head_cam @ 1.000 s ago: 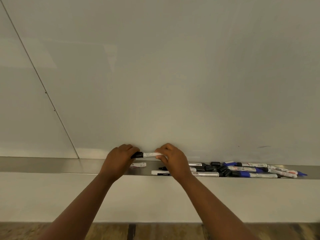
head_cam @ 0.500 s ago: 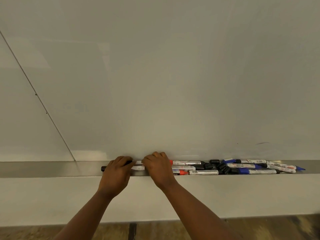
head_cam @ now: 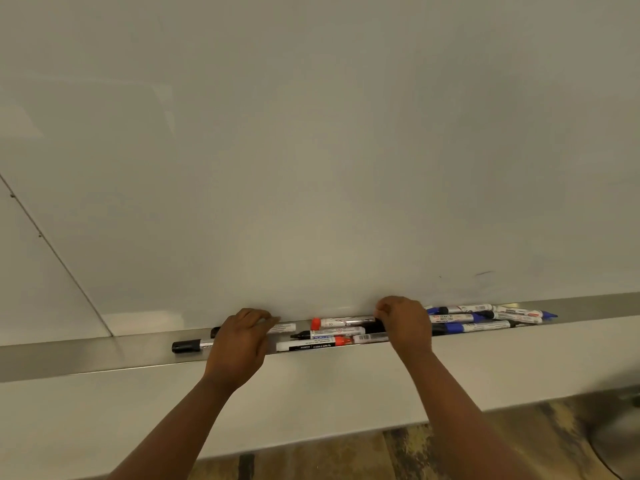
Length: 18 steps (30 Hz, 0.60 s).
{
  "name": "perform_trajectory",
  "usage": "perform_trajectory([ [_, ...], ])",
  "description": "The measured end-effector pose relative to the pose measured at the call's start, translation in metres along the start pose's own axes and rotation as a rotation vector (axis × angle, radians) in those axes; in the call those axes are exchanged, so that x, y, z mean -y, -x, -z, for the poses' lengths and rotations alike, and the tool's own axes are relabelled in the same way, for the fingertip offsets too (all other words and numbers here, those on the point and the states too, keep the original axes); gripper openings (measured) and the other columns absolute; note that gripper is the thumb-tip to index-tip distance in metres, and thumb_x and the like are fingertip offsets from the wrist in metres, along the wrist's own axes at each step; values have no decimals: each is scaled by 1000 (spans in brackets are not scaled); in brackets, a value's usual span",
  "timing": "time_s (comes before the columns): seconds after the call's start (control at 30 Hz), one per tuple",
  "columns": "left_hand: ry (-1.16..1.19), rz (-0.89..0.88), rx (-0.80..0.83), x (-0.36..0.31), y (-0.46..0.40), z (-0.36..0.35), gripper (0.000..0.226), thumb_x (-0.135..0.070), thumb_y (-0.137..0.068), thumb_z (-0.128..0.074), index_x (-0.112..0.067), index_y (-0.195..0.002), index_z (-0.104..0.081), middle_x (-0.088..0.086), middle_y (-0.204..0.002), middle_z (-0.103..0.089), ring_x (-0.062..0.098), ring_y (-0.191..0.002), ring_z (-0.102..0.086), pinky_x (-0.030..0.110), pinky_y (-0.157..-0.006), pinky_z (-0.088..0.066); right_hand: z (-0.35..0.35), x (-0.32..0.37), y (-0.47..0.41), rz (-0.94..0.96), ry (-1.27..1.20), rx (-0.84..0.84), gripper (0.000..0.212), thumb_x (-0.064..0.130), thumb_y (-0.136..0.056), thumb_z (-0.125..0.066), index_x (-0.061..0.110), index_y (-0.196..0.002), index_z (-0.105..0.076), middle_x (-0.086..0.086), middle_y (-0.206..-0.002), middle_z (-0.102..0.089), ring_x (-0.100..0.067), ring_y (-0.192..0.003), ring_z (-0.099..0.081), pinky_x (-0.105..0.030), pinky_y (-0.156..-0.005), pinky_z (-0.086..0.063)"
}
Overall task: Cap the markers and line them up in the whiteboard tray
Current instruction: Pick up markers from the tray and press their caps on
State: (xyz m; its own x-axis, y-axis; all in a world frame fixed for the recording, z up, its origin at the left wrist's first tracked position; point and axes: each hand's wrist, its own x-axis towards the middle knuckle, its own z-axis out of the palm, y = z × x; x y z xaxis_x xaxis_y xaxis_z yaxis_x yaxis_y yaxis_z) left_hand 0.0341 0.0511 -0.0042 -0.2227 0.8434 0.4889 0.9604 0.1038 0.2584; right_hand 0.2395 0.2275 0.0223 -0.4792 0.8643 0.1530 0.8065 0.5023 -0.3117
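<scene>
The metal whiteboard tray (head_cam: 86, 355) runs along the board's bottom edge. My left hand (head_cam: 239, 344) lies in the tray with its fingers curled over a black-capped white marker (head_cam: 285, 328) that lies along the back. Just left of that hand lies another black-capped marker (head_cam: 188, 345). My right hand (head_cam: 405, 325) is curled over a black marker (head_cam: 374, 328) at the edge of the pile; what its fingers hold is mostly hidden. Between my hands lie a red-capped marker (head_cam: 341, 322), an uncapped black-tipped one (head_cam: 329, 333) and a white one with a red end (head_cam: 311, 345).
Several blue and black markers (head_cam: 485, 318) lie jumbled in the tray right of my right hand. The whiteboard (head_cam: 311, 168) rises directly behind the tray. A white ledge (head_cam: 311, 393) sits below it, with patterned floor further down.
My left hand has stayed on the marker laid in the tray. My right hand let go of it and moved right into the pile. The view shifted left.
</scene>
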Motion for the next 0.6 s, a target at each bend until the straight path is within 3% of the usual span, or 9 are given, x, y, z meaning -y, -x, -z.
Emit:
perform_trajectory([
  [0.13, -4, -40, 36, -11, -4, -5, 34, -2, -58, -59, -10, -87, -74, 6, -80, -73, 24, -74, -69, 30, -63, -54, 1, -12, 4, -140, 60, 117, 29, 35, -86, -60, 9, -95, -68, -9, -94, -70, -22, -87, -64, -30, -73, -51],
  [0.33, -8, -70, 62, -18, -10, -3, 33, -1, -59, -58, -10, -86, -74, 5, -80, -73, 24, -72, -69, 30, -63, -54, -9, -15, 4, -151, 125, 126, 24, 21, -93, -50, 9, -109, -62, -11, -110, -64, -23, -101, -61, -31, -85, -51],
  [0.6, 5, -45, 85, -25, -11, -2, 30, -2, -60, -57, -10, -84, -73, 6, -80, -72, 26, -72, -68, 32, -62, -55, -14, -28, 5, -85, 55, 118, 21, 11, -93, -49, 7, -110, -61, -14, -113, -60, -24, -103, -59, -28, -86, -47],
])
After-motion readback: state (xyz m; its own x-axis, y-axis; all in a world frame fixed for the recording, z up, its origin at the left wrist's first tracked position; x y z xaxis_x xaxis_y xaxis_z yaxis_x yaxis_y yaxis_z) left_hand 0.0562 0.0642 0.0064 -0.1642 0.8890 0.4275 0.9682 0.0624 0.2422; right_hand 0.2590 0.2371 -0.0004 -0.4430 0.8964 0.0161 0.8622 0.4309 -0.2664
